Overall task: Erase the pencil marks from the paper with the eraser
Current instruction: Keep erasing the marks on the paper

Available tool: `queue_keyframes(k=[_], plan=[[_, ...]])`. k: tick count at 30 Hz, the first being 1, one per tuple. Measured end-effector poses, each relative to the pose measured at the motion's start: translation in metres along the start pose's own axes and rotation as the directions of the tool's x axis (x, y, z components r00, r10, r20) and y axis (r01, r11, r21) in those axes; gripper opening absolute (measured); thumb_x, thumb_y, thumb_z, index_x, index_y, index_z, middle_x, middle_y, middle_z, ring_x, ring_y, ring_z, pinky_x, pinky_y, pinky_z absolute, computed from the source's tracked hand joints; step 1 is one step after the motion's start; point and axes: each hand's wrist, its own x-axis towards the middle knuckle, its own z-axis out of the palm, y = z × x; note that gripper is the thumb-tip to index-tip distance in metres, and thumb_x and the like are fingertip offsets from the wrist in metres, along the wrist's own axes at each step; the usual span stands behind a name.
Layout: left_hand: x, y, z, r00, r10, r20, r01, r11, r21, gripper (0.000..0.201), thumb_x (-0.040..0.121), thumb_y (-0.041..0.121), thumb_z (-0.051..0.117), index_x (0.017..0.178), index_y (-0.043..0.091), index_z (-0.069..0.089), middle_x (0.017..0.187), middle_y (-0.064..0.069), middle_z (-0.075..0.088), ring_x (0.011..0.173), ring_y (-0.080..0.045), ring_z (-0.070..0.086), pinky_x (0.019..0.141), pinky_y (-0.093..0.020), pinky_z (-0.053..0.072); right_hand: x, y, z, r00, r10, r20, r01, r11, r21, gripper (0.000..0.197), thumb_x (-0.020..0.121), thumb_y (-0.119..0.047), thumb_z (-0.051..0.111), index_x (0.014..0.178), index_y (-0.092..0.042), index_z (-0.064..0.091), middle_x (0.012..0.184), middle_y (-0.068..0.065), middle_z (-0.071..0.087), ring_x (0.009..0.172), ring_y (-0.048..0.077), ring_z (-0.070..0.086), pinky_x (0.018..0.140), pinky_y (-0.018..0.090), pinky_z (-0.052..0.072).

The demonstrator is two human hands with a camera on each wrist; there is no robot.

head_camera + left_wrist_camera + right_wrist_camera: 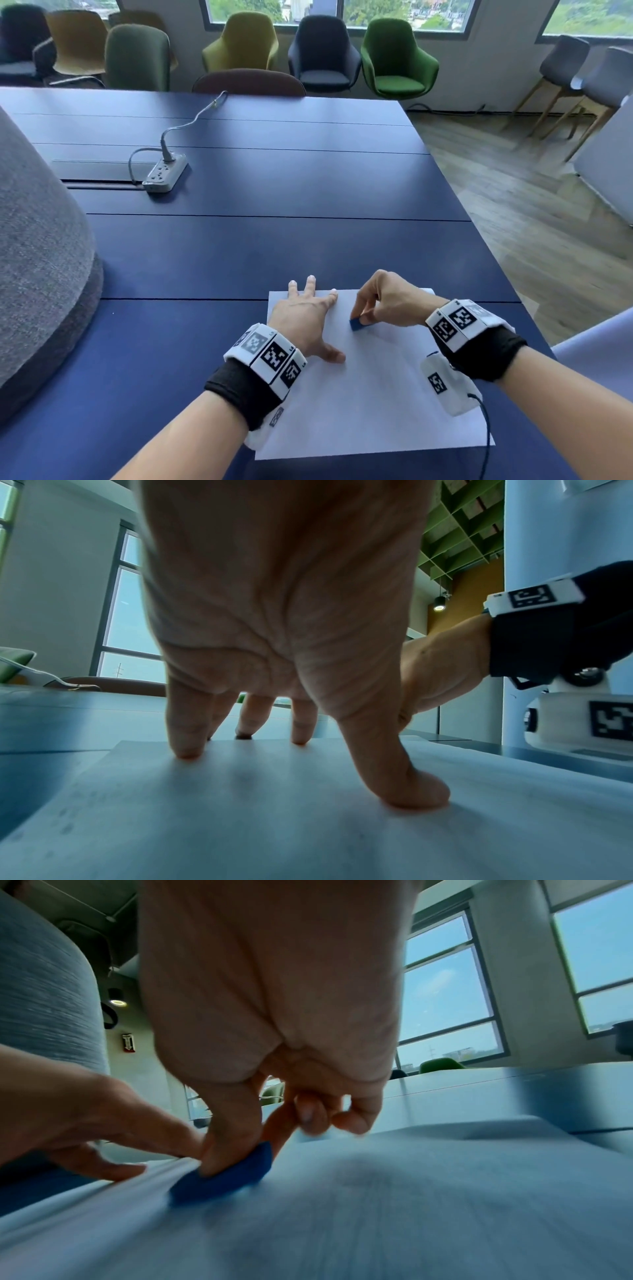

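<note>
Item, left hand [308,317]: we record it palm down with fingers spread straight, holding nothing, pressing the far left part of the paper [376,394]; two fingertips reach past the sheet's far edge onto the blue table [274,192], and the thumb lies out to the right on the sheet. Item, right hand [394,301]: wrist raised, knuckles arched, thumb and forefinger pinching the blue eraser [358,324] while the remaining fingers curl in behind. Item, eraser: it sits on the upper middle of the paper, just right of the left thumb and not touching it; in the head view its long axis runs roughly left to right with a slight tilt. Item, paper: a white sheet lying flat at the near right part of the table, long axis running away from us. From the left wrist view we add that the left fingertips [186,746] and thumb bear on the sheet while the palm is lifted clear of it; the eraser is hidden there. From the right wrist view, much blurred, we add that the thumb presses on top of the eraser [222,1172], whose lower face meets the paper [411,1204]. Pencil marks we cannot make out with certainty. Item, a grey power strip [164,174] lies far off on the table's left.
</note>
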Motion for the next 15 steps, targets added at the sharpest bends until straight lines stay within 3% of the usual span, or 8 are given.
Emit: queue_keyframes(k=[2, 4, 6, 9, 13, 15], plan=[[0.000, -0.001, 0.000, 1.000, 0.000, -0.004, 0.000, 1.000, -0.005, 0.114, 0.068, 0.062, 0.077, 0.155, 0.037, 0.007, 0.163, -0.005, -0.009, 0.149, -0.034, -0.006, 0.114, -0.044, 0.029, 0.009, 0.003, -0.003, 0.990, 0.014, -0.141, -0.011, 1.000, 0.024, 0.017, 0.078, -0.008, 0.070, 0.082, -0.022, 0.077, 0.067, -0.007, 0.063, 0.059, 0.003, 0.055, 0.061, 0.018, 0.046], [0.000, -0.001, 0.001, 1.000, 0.002, -0.009, -0.002, 1.000, -0.002, 0.114, 0.068, 0.063, 0.077, 0.155, 0.038, 0.007, 0.163, -0.005, -0.009, 0.149, -0.033, -0.006, 0.112, -0.044, 0.032, 0.012, 0.006, -0.001, 0.977, 0.024, -0.213, -0.013, 0.999, 0.052, 0.016, 0.079, -0.007, 0.070, 0.082, -0.021, 0.077, 0.066, -0.006, 0.062, 0.058, 0.002, 0.054, 0.060, 0.016, 0.044], [0.000, 0.000, 0.001, 1.000, 0.001, -0.009, -0.001, 1.000, 0.007, 0.115, 0.068, 0.063, 0.077, 0.155, 0.038, 0.006, 0.163, -0.005, -0.009, 0.149, -0.033, -0.006, 0.112, -0.045, 0.033, 0.008, 0.007, -0.001, 0.993, 0.004, -0.121, 0.000, 0.999, 0.035, 0.017, 0.078, -0.005, 0.069, 0.082, -0.019, 0.077, 0.064, -0.007, 0.062, 0.052, -0.001, 0.052, 0.052, 0.009, 0.041], [-0.001, 0.000, 0.001, 1.000, -0.003, -0.006, 0.003, 1.000, 0.011, 0.115, 0.068, 0.063, 0.076, 0.155, 0.038, 0.006, 0.163, -0.005, -0.009, 0.149, -0.033, -0.006, 0.112, -0.046, 0.033, 0.005, 0.000, -0.004, 1.000, -0.020, 0.022, 0.020, 1.000, -0.024, 0.017, 0.077, -0.006, 0.070, 0.083, -0.020, 0.078, 0.068, -0.004, 0.064, 0.056, 0.002, 0.054, 0.052, 0.012, 0.042], [0.000, -0.001, 0.001, 1.000, 0.001, -0.008, -0.001, 1.000, -0.004, 0.114, 0.068, 0.062, 0.077, 0.154, 0.039, 0.005, 0.163, -0.004, -0.009, 0.149, -0.033, -0.006, 0.113, -0.045, 0.031, 0.021, -0.003, -0.001, 0.987, -0.052, -0.154, 0.057, 0.998, 0.024, 0.017, 0.078, -0.005, 0.069, 0.083, -0.019, 0.078, 0.076, 0.003, 0.070, 0.065, 0.010, 0.059, 0.069, 0.026, 0.053], [0.000, -0.001, 0.001, 1.000, 0.002, -0.007, -0.002, 1.000, -0.005, 0.114, 0.068, 0.062, 0.077, 0.154, 0.040, 0.005, 0.163, -0.004, -0.009, 0.149, -0.033, -0.006, 0.113, -0.044, 0.030, 0.020, -0.001, 0.001, 0.986, -0.046, -0.162, 0.058, 0.996, 0.071, 0.017, 0.078, -0.004, 0.069, 0.084, -0.017, 0.078, 0.072, 0.001, 0.068, 0.062, 0.006, 0.057, 0.066, 0.024, 0.052]])
